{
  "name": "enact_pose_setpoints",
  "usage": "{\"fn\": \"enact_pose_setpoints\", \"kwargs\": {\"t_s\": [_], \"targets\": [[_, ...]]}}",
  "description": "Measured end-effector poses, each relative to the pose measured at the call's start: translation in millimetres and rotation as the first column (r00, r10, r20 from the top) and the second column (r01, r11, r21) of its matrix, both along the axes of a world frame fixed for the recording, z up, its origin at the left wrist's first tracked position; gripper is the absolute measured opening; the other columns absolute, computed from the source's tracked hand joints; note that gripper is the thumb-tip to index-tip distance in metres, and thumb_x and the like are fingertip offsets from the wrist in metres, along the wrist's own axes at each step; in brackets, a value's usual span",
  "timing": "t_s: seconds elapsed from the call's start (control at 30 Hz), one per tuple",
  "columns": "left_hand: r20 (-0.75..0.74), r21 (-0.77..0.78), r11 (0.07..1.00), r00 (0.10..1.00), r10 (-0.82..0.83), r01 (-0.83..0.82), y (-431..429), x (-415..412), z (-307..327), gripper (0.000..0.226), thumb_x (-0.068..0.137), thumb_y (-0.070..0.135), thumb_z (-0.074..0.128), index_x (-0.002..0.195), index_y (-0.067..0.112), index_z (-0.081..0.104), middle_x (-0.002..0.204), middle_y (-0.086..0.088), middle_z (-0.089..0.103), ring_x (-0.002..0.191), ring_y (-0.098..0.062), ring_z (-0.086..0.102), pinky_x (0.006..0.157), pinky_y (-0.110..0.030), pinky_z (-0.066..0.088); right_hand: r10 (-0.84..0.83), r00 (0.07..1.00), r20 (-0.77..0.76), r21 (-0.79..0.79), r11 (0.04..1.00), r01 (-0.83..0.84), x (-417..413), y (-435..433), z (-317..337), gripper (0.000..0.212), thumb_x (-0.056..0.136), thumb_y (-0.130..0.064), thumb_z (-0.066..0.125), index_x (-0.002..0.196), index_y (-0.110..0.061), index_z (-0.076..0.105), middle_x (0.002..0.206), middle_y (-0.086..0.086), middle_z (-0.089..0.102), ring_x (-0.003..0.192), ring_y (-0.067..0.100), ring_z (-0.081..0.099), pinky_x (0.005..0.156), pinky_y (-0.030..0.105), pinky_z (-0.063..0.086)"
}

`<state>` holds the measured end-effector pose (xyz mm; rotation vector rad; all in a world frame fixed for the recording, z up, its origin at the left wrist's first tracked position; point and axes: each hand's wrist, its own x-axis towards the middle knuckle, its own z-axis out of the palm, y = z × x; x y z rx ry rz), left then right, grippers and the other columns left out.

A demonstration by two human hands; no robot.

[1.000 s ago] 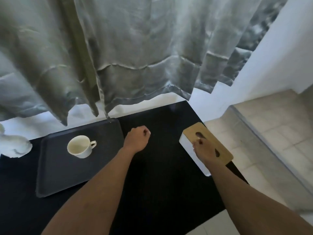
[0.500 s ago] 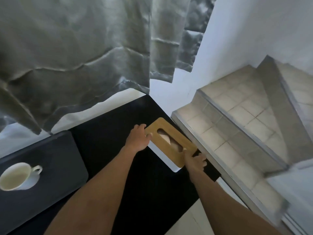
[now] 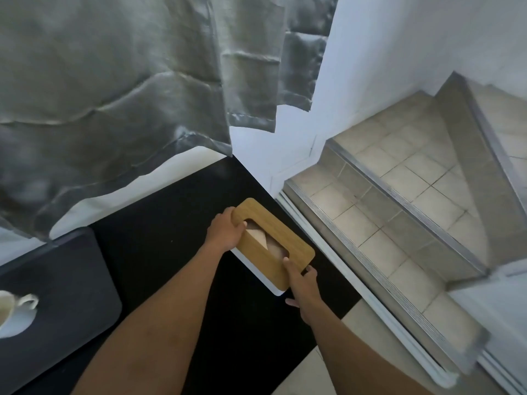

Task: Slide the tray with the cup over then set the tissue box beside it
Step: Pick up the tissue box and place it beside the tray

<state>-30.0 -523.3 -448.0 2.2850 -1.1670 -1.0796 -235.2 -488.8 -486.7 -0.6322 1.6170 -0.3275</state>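
Gripping the wooden-lidded tissue box (image 3: 273,243) at both ends, left hand (image 3: 226,233) far, right hand (image 3: 302,283) near; possibly lifted off the black table (image 3: 159,223).

Cup (image 3: 11,312) & tray (image 3: 54,297) cut off at left edge; curtain (image 3: 114,95) blurred.

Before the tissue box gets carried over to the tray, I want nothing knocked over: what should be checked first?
1. Left hand on the far end of the tissue box: ok.
2. Right hand on the near end: ok.
3. Box lifted off the black table: cannot tell.
4. Bare table between box and tray: ok.
5. Cup upright on the tray: cannot tell, cut off by the picture's edge.
6. Curtain hangs apart from the box: ok.
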Motion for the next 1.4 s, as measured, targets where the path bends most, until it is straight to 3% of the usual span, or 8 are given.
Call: {"fn": "enact_pose_setpoints", "kwargs": {"t_s": [0.23, 0.4, 0.6, 0.83, 1.0, 1.23, 1.4], "targets": [[-0.006, 0.005, 0.997, 0.997, 0.081, -0.081, 0, -2, 4, 0.057, 0.09, 0.032, 0.061, 0.141, 0.02, 0.04, 0.138, -0.009, 0.05, 0.128, -0.029, 0.048, 0.102, -0.043, 0.04, -0.005, 0.999, 0.035, -0.021, 1.0, 0.006, -6, -8, 1, 0.075, 0.086, -0.047, 0.063, 0.145, -0.024, 0.024, 0.135, 0.01, 0.043, 0.113, 0.028, 0.052, 0.085, 0.047, 0.057], [-0.021, -0.01, 0.984, 0.983, 0.18, -0.18, 17, 8, 10, 0.062, 0.086, 0.038, 0.063, 0.141, 0.024, 0.04, 0.139, -0.007, 0.048, 0.127, -0.028, 0.048, 0.105, -0.047, 0.04, 0.111, 0.994, -0.004, -0.116, 0.987, -0.111, -2, -21, 9, 0.07, 0.088, -0.046, 0.058, 0.147, -0.022, 0.028, 0.124, 0.006, 0.044, 0.097, 0.021, 0.052, 0.078, 0.041, 0.058], [-0.128, -0.038, 0.943, 0.938, 0.322, -0.329, 52, 40, 19, 0.061, 0.087, 0.04, 0.062, 0.142, 0.024, 0.041, 0.137, -0.008, 0.048, 0.121, -0.029, 0.05, 0.101, -0.051, 0.047, 0.286, 0.957, -0.06, -0.236, 0.927, -0.291, 28, -47, 25, 0.068, 0.084, -0.05, 0.06, 0.144, -0.024, 0.038, 0.13, 0.007, 0.049, 0.114, 0.027, 0.052, 0.092, 0.051, 0.052], [-0.263, -0.069, 0.839, 0.821, 0.507, -0.54, 102, 77, 10, 0.064, 0.082, 0.044, 0.066, 0.138, 0.025, 0.044, 0.134, -0.009, 0.05, 0.118, -0.03, 0.053, 0.095, -0.054, 0.051, 0.495, 0.862, -0.11, -0.27, 0.82, -0.505, 81, -64, 37, 0.072, 0.084, -0.05, 0.059, 0.146, -0.023, 0.035, 0.136, 0.01, 0.048, 0.118, 0.029, 0.051, 0.098, 0.054, 0.047], [-0.272, -0.074, 0.727, 0.715, 0.644, -0.683, 117, 98, -1, 0.069, 0.08, 0.049, 0.068, 0.139, 0.023, 0.044, 0.131, -0.008, 0.052, 0.11, -0.028, 0.057, 0.08, -0.049, 0.06, 0.629, 0.762, -0.156, -0.294, 0.707, -0.643, 125, -76, 42, 0.067, 0.088, -0.047, 0.055, 0.146, -0.021, 0.033, 0.137, 0.009, 0.044, 0.12, 0.029, 0.048, 0.101, 0.053, 0.045], [-0.32, -0.084, 0.594, 0.586, 0.744, -0.8, 123, 133, -17, 0.057, 0.088, 0.039, 0.065, 0.139, 0.021, 0.045, 0.136, -0.009, 0.049, 0.112, -0.028, 0.055, 0.067, -0.039, 0.062, 0.725, 0.667, -0.172, -0.295, 0.609, -0.737, 188, -96, 44, 0.064, 0.089, -0.043, 0.055, 0.146, -0.021, 0.035, 0.14, 0.009, 0.045, 0.123, 0.029, 0.047, 0.099, 0.052, 0.046], [-0.332, -0.088, 0.522, 0.519, 0.787, -0.848, 114, 172, -23, 0.052, 0.089, 0.037, 0.063, 0.137, 0.021, 0.048, 0.13, -0.008, 0.052, 0.111, -0.028, 0.055, 0.077, -0.047, 0.062, 0.756, 0.633, -0.168, -0.312, 0.568, -0.762, 246, -117, 44, 0.053, 0.091, -0.038, 0.053, 0.14, -0.024, 0.042, 0.136, 0.008, 0.048, 0.118, 0.026, 0.048, 0.101, 0.053, 0.043]]}}
